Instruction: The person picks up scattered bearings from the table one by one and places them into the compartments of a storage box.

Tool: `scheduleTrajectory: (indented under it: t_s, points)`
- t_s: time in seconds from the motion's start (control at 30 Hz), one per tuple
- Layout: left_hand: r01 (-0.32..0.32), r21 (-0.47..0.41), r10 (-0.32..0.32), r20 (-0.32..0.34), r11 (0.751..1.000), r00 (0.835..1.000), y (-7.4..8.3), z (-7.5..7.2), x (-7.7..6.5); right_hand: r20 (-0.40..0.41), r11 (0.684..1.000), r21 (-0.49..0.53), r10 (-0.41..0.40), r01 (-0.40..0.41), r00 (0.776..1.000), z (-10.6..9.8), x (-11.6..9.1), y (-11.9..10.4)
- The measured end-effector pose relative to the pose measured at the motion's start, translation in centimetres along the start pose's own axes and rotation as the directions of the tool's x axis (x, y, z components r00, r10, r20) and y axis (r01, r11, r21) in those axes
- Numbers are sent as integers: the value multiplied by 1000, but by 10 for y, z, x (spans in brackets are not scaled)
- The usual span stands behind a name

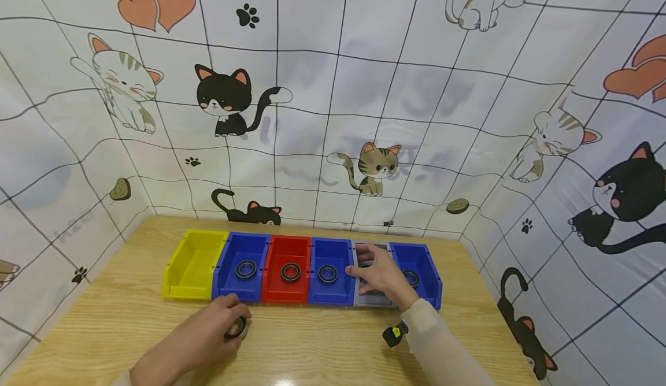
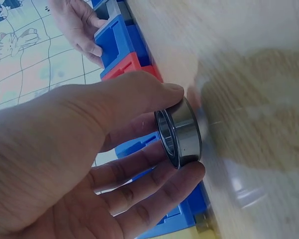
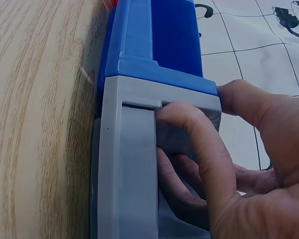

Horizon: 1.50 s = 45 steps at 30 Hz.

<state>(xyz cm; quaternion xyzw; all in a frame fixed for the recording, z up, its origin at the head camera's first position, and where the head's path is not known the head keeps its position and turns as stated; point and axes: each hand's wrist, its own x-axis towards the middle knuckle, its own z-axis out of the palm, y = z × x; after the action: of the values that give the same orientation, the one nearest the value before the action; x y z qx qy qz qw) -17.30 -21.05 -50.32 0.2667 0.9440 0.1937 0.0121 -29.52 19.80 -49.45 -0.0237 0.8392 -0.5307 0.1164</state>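
In the head view my left hand [image 1: 215,325] is low over the table, left of centre, in front of the row of bins. It pinches a ball bearing [image 2: 181,134] on edge between thumb and fingertips; the steel outer ring shows in the left wrist view. My right hand [image 1: 382,270] reaches into the grey bin [image 1: 373,301], with its fingers spread. In the right wrist view, one bent finger [image 3: 181,117] passes over the bin's front lip while others dip inside. The hand hides most of what lies in that bin.
Left of the grey bin stand a yellow bin [image 1: 174,290], a blue bin [image 1: 236,294], a red bin [image 1: 285,297] and another blue bin [image 1: 330,299]. One more blue bin [image 1: 432,270] ends the row. Bearings [image 1: 281,272] lie in the red and blue bins. A cat-print sheet [image 1: 312,85] surrounds the table.
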Motion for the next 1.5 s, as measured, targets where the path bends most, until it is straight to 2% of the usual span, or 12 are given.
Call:
scheduleTrajectory:
  t_s: [0.23, 0.6, 0.8, 1.33, 1.5]
  points:
    - [45, 16, -45, -4, 999, 999, -1, -7, 1, 0, 1000, 14, 5, -5, 1000, 1, -1, -1]
    - [-12, 88, 25, -140, 996, 990, -9, -26, -1, -2, 1000, 11, 1, -1, 1000, 0, -2, -1]
    - [7, 130, 19, -199, 991, 980, -16, -34, -1, -6, 1000, 10, 3, -3, 1000, -1, -1, -1]
    - [67, 183, 0, -345, 981, 939, -44, -54, -2, -3, 1000, 11, 14, -13, 1000, 1, -1, -1]
    - [59, 193, 21, -385, 979, 923, -58, -56, 0, -1, 1000, 15, 6, -6, 1000, 1, -1, -1]
